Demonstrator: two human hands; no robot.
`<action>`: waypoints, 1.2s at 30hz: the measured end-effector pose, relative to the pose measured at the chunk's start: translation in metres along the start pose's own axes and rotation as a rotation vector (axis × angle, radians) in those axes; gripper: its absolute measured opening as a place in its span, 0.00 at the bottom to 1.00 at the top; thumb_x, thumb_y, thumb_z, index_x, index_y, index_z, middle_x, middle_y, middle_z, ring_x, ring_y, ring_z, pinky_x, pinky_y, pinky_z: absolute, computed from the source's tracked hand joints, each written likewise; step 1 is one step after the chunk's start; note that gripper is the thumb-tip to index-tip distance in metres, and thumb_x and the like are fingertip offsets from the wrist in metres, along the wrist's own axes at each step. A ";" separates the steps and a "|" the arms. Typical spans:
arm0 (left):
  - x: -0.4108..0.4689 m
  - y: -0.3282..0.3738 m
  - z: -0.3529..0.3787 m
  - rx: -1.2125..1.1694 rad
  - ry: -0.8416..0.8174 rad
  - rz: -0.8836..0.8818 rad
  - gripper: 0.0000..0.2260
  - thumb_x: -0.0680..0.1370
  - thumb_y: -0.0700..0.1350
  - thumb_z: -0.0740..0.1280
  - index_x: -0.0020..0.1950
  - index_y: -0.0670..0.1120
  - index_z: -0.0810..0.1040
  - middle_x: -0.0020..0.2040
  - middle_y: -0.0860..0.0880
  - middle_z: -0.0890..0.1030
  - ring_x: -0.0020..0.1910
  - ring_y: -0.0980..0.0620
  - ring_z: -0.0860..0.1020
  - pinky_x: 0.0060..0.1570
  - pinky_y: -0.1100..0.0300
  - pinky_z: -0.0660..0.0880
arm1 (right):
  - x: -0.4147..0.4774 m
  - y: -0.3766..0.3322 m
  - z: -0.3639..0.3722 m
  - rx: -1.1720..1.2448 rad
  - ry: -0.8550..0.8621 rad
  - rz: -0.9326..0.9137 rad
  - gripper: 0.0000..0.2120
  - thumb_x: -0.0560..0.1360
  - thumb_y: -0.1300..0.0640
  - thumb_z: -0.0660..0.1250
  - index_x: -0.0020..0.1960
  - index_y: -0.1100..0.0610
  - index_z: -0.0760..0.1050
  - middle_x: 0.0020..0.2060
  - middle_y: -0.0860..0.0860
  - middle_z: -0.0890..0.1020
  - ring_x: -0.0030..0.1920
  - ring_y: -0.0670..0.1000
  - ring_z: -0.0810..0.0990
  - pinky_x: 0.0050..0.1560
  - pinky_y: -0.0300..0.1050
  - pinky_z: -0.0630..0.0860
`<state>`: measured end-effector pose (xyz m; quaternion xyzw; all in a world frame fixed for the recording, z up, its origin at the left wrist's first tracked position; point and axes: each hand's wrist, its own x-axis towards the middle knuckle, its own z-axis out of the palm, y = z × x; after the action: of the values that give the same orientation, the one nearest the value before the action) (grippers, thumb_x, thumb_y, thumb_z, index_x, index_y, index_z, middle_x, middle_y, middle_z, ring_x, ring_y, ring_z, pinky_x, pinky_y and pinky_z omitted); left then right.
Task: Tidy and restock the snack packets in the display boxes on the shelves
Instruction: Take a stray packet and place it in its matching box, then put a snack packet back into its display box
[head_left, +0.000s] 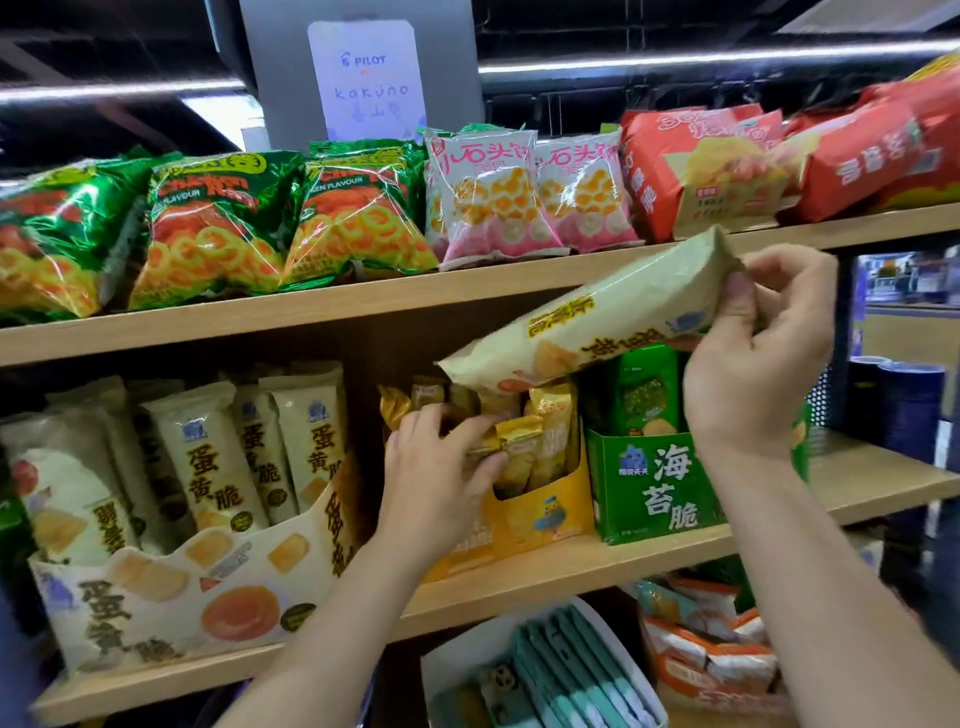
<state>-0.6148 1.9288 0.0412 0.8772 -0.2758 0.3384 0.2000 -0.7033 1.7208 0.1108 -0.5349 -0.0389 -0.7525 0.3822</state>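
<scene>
Left hand (441, 467): fingers curled round gold packets (540, 431) inside yellow box (550, 525).
Right hand (763, 358): pinches cream packet (608, 317) by its right end, tilted above that box.

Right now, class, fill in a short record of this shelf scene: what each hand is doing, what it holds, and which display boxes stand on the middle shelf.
Left hand: grips small yellow packets inside the yellow display box
Right hand: pinches one end of a long cream packet, tilted above the boxes
Middle shelf, left to right: cream display box, yellow display box, green display box
Top shelf: green bags, pink bags, red bags
</scene>
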 end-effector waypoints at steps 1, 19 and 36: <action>0.000 0.000 -0.004 -0.030 -0.014 -0.018 0.19 0.77 0.59 0.65 0.67 0.61 0.73 0.63 0.51 0.69 0.66 0.49 0.63 0.68 0.50 0.59 | 0.002 0.002 -0.003 0.031 0.032 0.047 0.04 0.80 0.66 0.58 0.51 0.60 0.71 0.42 0.44 0.72 0.41 0.34 0.75 0.43 0.29 0.71; -0.058 0.019 -0.109 -1.141 -0.703 -0.147 0.24 0.64 0.48 0.77 0.58 0.47 0.77 0.49 0.46 0.83 0.45 0.51 0.82 0.42 0.61 0.77 | -0.040 -0.047 0.031 0.217 -0.377 -0.040 0.08 0.77 0.70 0.62 0.52 0.60 0.74 0.48 0.57 0.74 0.47 0.50 0.73 0.47 0.41 0.73; -0.090 -0.059 -0.134 0.047 0.232 -0.084 0.39 0.68 0.62 0.69 0.75 0.54 0.58 0.64 0.53 0.70 0.62 0.50 0.70 0.60 0.47 0.73 | -0.109 -0.131 0.092 0.613 -0.652 0.662 0.24 0.68 0.58 0.78 0.58 0.50 0.72 0.46 0.44 0.82 0.48 0.41 0.82 0.44 0.36 0.80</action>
<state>-0.6982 2.0777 0.0606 0.8474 -0.2056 0.4353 0.2241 -0.6982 1.9147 0.1050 -0.5880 -0.2023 -0.3418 0.7047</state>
